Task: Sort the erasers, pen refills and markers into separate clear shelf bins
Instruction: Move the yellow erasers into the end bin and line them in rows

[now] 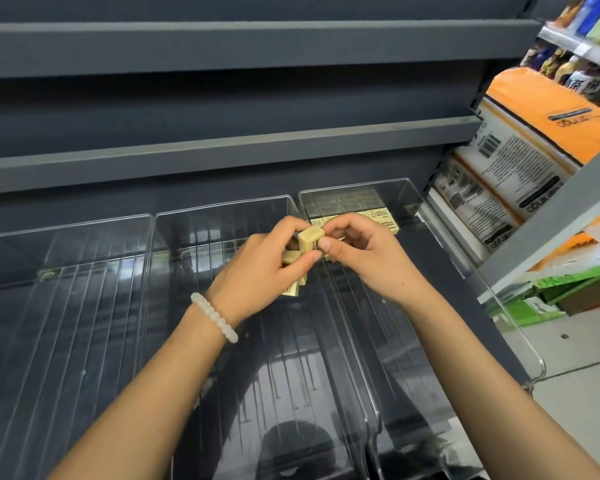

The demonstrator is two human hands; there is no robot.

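Observation:
Three clear bins stand side by side on a dark shelf: left bin, middle bin, right bin. Several beige erasers lie in rows at the back of the right bin. My left hand grips a small bundle of beige erasers above the divide between the middle and right bins. My right hand pinches the top eraser of that bundle between thumb and fingers. No pen refills or markers are in view.
Dark grey shelves run above the bins. To the right stand stacked orange and white bags and a light grey shelf post. Green boxes lie lower right. A white bead bracelet is on my left wrist.

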